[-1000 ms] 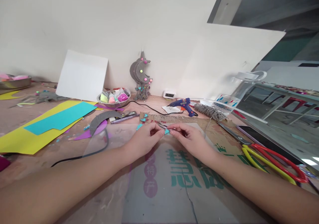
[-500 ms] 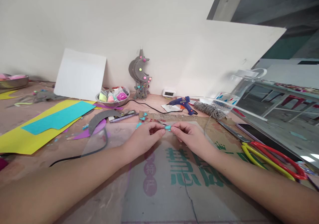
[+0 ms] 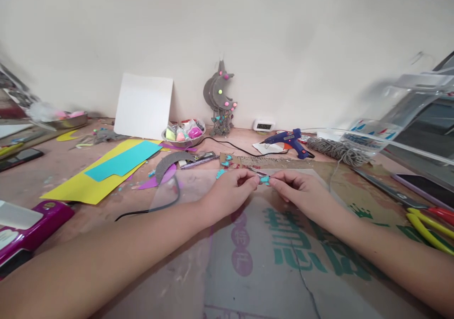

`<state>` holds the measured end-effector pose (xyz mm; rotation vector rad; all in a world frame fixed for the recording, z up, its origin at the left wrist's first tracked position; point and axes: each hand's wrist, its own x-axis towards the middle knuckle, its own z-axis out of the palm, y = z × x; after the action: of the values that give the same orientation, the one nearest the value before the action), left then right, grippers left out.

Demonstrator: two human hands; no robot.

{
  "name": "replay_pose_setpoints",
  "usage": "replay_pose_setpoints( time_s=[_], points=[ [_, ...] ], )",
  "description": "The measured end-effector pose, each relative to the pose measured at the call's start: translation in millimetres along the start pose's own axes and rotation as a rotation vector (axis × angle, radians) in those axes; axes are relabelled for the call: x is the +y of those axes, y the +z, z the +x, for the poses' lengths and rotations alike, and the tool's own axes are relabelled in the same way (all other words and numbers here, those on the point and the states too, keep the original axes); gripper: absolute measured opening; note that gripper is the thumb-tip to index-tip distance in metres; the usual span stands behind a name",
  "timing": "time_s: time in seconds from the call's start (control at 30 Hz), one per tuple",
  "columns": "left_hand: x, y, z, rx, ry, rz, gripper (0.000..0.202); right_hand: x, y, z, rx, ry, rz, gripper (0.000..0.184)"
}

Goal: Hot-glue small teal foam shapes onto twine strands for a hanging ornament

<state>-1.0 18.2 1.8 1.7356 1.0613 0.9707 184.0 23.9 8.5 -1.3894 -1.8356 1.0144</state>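
My left hand (image 3: 232,192) and my right hand (image 3: 301,190) meet over a clear plastic sheet (image 3: 184,281) on printed cardboard (image 3: 283,243). Both pinch a small turquoise piece (image 3: 264,179) between their fingertips. A thin metal tool, perhaps tweezers (image 3: 256,171), pokes out behind the fingers; which hand grips it I cannot tell. More little turquoise shapes (image 3: 222,170) lie just beyond my left hand.
A blue glue gun (image 3: 289,141) and grey twine (image 3: 336,151) lie at the back right. Yellow and teal foam sheets (image 3: 117,165) lie left, a bowl of bagged bits (image 3: 182,134) and a grey moon ornament (image 3: 220,99) by the wall. Scissors (image 3: 425,219) right, magenta case (image 3: 31,222) left.
The view has swung to the left, so the whole scene sits further right and a magenta case has come in. My hands stay pinched together on the turquoise piece.
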Motion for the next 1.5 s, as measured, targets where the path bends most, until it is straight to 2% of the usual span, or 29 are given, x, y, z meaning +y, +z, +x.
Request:
replay_pose_setpoints(
  time_s=[0.43, 0.6, 0.8, 1.1, 1.3, 1.5],
  points=[
    [5.2, 0.0, 1.1, -0.022, -0.020, 0.005, 0.019, 2.9, 0.2, -1.2, -0.005, -0.053, 0.032, 0.029],
    [1.8, -0.1, 2.2, -0.014, -0.088, -0.043, 0.020, 0.7, 0.8, -2.6, -0.019, -0.067, 0.028, 0.029],
    [1.6, -1.6, 1.9, -0.040, -0.038, -0.034, 0.025, 1.8, 3.6, -2.3, -0.050, -0.092, -0.025, 0.029],
    [6.0, -2.1, -0.6, -0.038, -0.089, 0.019, 0.020, 0.7, 4.2, -4.4, -0.047, -0.123, -0.099, 0.025],
    [0.1, -1.1, 2.5, -0.024, -0.022, 0.004, 0.025, -2.8, 3.3, -4.1, -0.042, -0.097, -0.049, 0.027],
    [-0.1, -0.1, 1.7, -0.015, -0.024, 0.013, 0.026, -0.8, 1.6, -3.6, -0.018, -0.060, 0.018, 0.029]
  ],
)
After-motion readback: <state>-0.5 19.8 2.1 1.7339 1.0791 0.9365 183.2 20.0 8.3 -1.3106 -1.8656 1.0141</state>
